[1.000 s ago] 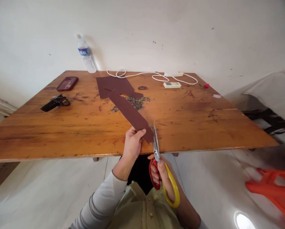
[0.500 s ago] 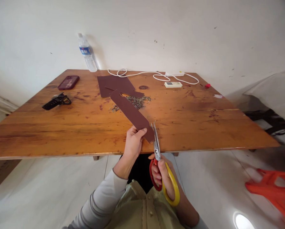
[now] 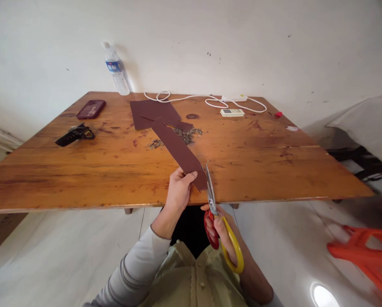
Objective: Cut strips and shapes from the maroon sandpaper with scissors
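My left hand (image 3: 180,187) pinches a long strip of dark maroon paper (image 3: 180,149) near its lower end, thumb on top. The strip slants up to the left, and its near edge is cut ragged. In my right hand (image 3: 221,230) is a pair of scissors (image 3: 212,196) with one red and one yellow handle loop. The blades point away from me, slightly parted, at the strip's right edge. Beyond the strip lies a pile of fine dark shreds (image 3: 187,135). A larger maroon sheet (image 3: 143,111) with narrow offcuts rests behind it.
On the wooden table (image 3: 261,170) are a phone (image 3: 91,109), a black hair clip-like object (image 3: 75,135), a white remote (image 3: 232,112) and a white power strip with cord (image 3: 234,98). A plastic bottle (image 3: 117,70) leans against the wall. An orange stool (image 3: 363,247) stands at right.
The scissors' handles have swung slightly right and their loops have drawn closer together. The paper strip's far end has shifted a little to the right.
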`<action>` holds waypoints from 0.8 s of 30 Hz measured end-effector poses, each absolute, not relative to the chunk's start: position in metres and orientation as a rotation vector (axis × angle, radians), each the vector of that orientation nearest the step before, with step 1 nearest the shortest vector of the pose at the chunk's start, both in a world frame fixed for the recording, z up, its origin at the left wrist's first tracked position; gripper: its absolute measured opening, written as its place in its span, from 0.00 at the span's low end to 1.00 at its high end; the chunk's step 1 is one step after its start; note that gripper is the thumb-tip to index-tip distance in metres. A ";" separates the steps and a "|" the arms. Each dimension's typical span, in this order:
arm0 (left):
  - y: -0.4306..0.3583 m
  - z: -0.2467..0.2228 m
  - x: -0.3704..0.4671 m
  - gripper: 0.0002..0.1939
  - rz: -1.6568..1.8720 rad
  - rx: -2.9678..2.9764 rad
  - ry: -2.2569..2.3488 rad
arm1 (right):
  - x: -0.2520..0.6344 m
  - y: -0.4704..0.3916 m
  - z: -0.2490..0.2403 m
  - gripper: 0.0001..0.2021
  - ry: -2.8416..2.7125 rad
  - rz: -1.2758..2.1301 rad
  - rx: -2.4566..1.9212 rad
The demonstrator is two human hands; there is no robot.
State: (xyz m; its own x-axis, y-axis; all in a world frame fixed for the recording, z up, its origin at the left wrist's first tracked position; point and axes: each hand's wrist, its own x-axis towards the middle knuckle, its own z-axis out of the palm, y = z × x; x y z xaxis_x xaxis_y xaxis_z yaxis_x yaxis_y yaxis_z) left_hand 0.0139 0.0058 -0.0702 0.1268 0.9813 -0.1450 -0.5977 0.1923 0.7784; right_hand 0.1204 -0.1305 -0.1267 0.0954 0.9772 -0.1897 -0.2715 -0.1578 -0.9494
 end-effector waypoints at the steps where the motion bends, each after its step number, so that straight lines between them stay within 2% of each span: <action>1: 0.006 -0.070 0.014 0.11 1.264 0.641 0.755 | 0.122 -0.130 -0.126 0.33 -0.851 1.362 -1.200; 12: 0.005 -0.070 0.013 0.09 1.255 0.678 0.763 | 0.121 -0.130 -0.119 0.35 -0.734 1.446 -1.287; 19: 0.005 -0.071 0.013 0.09 1.260 0.710 0.755 | 0.117 -0.134 -0.121 0.32 -0.689 1.426 -1.321; 24: 0.005 -0.070 0.013 0.09 1.253 0.686 0.754 | 0.114 -0.130 -0.112 0.37 -0.641 1.455 -1.373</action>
State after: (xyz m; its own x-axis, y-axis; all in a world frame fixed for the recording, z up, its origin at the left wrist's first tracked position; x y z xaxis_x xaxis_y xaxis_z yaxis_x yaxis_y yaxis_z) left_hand 0.0127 0.0053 -0.0698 0.1436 0.9821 -0.1221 -0.5680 0.1828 0.8025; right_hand 0.1139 -0.1305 -0.1121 0.1375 0.8978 -0.4184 -0.2974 -0.3655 -0.8820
